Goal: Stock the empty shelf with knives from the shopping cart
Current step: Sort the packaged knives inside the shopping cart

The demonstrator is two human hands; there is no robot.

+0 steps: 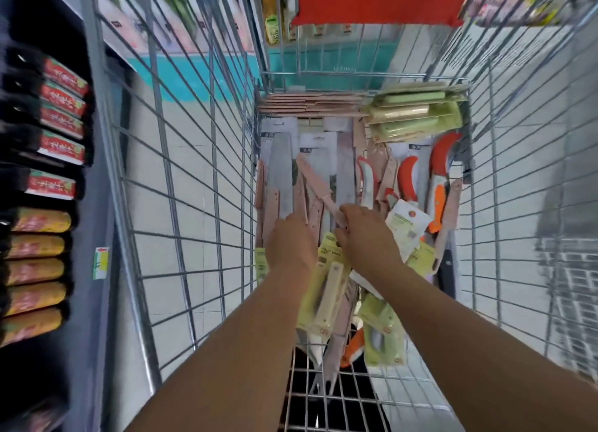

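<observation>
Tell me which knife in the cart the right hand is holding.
The pink knife lying slantwise across the grey ones; the right hand pinches its near end, the others lie untouched by it.

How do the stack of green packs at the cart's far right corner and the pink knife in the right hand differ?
The green packs lie stacked flat against the cart's far wall, untouched; the pink knife lies diagonally, with the right hand gripping its near end. The packs are broad and carded; the knife is slim and shows no card. Both are inside the cart.

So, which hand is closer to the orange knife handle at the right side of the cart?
Right. The right hand lies just left of the orange knife handle, with a white package between them. The left hand is farther left, on the pink knives.
</observation>
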